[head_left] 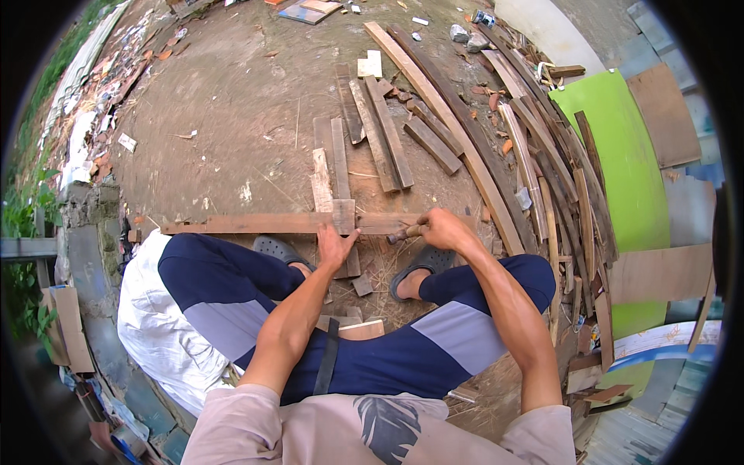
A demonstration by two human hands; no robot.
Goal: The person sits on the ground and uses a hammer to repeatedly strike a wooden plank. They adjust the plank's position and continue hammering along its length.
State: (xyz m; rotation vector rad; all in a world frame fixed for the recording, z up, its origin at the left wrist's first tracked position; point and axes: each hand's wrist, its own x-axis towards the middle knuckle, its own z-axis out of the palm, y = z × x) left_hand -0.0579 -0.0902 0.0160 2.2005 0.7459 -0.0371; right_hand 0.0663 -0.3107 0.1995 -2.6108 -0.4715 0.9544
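A long brown plank (248, 224) lies crosswise in front of my legs. A short wooden board (343, 211) crosses it near its middle. My left hand (335, 246) presses against this crossing, its thumb and fingers on either side of the short board. To the right, my right hand (448, 230) is closed around the wooden handle of a hammer (394, 236). The hammer's head points left, over or just at the near edge of the plank. Whether a nail is at the joint is too small to tell.
Cut wood pieces (380, 139) lie beyond the plank. Long timber strips (457, 128) are piled along the right, beside a green panel (620, 155). A block wall (93, 256) and a white sack (155, 318) stand at the left. My shoes (426, 263) are close to the plank.
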